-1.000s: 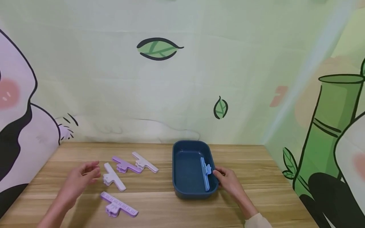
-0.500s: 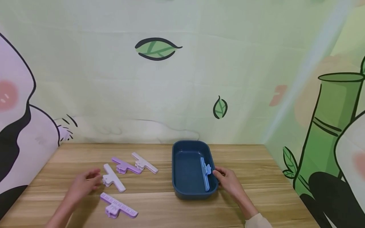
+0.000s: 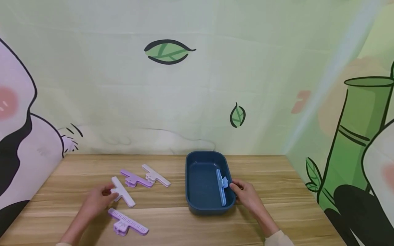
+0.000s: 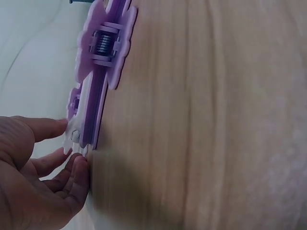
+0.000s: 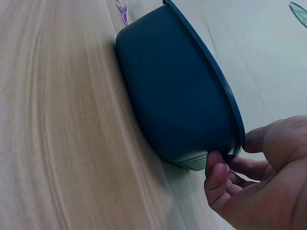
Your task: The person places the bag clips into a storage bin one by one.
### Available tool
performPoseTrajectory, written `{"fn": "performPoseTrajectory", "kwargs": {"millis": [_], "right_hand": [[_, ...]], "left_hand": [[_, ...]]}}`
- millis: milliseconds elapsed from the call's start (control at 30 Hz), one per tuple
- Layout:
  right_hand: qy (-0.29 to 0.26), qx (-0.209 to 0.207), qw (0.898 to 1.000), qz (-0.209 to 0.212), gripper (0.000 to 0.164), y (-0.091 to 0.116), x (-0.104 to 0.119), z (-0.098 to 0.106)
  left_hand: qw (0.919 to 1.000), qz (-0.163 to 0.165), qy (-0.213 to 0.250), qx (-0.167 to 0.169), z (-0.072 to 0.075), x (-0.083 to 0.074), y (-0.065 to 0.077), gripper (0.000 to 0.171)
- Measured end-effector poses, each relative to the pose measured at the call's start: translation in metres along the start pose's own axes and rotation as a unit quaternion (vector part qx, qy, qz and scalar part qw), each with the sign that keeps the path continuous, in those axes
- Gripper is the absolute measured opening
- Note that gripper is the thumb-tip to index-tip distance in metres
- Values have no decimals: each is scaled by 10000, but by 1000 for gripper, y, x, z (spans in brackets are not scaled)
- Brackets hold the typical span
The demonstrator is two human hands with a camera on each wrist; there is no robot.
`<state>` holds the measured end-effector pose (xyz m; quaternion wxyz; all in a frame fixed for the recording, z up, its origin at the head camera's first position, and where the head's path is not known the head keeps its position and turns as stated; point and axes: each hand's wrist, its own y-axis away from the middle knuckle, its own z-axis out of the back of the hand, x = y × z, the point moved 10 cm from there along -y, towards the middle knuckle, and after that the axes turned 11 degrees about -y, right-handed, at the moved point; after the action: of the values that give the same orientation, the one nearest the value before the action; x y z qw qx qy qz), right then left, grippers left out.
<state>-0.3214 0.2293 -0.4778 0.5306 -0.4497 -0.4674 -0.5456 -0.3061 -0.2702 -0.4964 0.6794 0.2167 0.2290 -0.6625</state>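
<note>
Left grip (image 4: 36,191) pinches white clip (image 3: 124,193), right grip (image 5: 264,191) holds bin (image 5: 177,91) — interior (image 3: 201,188): head view only.

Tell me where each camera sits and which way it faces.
Head: on the head, looks forward and down at table, clips, tray; left hand and right hand show.
Left wrist: on that wrist, toward clips and table; left hand shows.
Right wrist: on that wrist, toward tray and table; right hand shows.
Head and right wrist share the tray.
</note>
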Motion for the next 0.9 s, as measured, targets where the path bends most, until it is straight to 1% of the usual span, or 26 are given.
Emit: {"fn": "performPoseTrajectory", "kwargs": {"millis": [133, 333, 600, 800, 900], "right_hand": [[64, -6, 10000, -38, 31, 1, 0, 0], [174, -14, 9998, -109, 31, 1, -2, 1], [87, 12, 10000, -34, 32, 1, 1, 1], [104, -11, 9999, -32, 32, 1, 0, 1], [145, -20, 9999, -21, 32, 1, 0, 0]], "left_hand": [[9998, -42, -204, -11, -1, -3, 1, 57], [9996, -70, -263, -45, -2, -5, 1, 65], [9993, -91, -330, -125, -3, -6, 0, 62], [9994, 24, -344, -28, -2, -7, 0, 64], [9994, 15, -358, 18, 0, -8, 0, 63]]}}
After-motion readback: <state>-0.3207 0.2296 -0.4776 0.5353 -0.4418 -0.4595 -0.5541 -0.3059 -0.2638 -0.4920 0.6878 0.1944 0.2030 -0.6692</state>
